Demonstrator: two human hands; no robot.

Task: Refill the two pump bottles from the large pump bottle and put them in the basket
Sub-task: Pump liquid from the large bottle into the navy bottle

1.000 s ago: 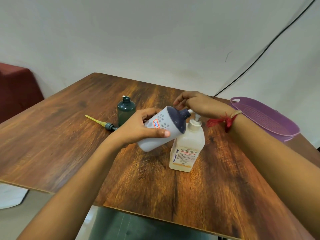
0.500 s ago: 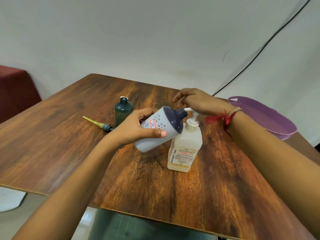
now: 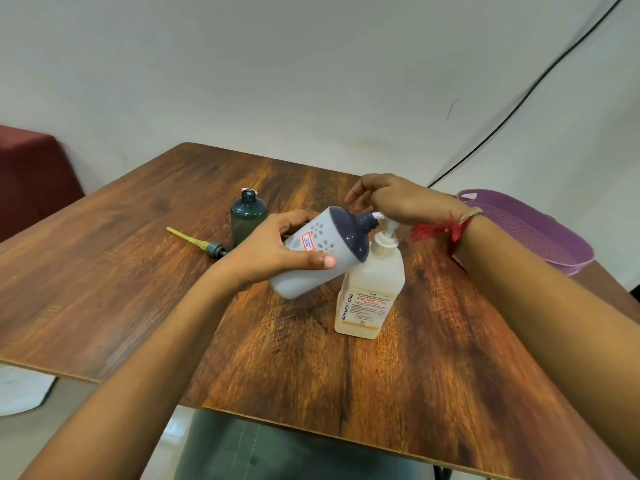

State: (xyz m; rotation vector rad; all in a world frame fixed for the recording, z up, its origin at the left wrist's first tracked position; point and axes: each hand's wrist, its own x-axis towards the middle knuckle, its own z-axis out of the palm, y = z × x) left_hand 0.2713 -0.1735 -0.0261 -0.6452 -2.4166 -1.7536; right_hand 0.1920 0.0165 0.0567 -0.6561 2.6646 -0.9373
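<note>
The right hand has lifted slightly on the large bottle's pump, fingers loosely spread. The left hand grips the tilted white bottle, its neck at the spout. Behind stand an open green bottle and a loose pump tube. The purple basket is far right.

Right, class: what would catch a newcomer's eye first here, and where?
In the middle of the table, the left hand holds a white bottle tilted, its neck at the spout of the big pump bottle, while the right hand rests on its top. A purple basket sits at the table's far right.
</note>
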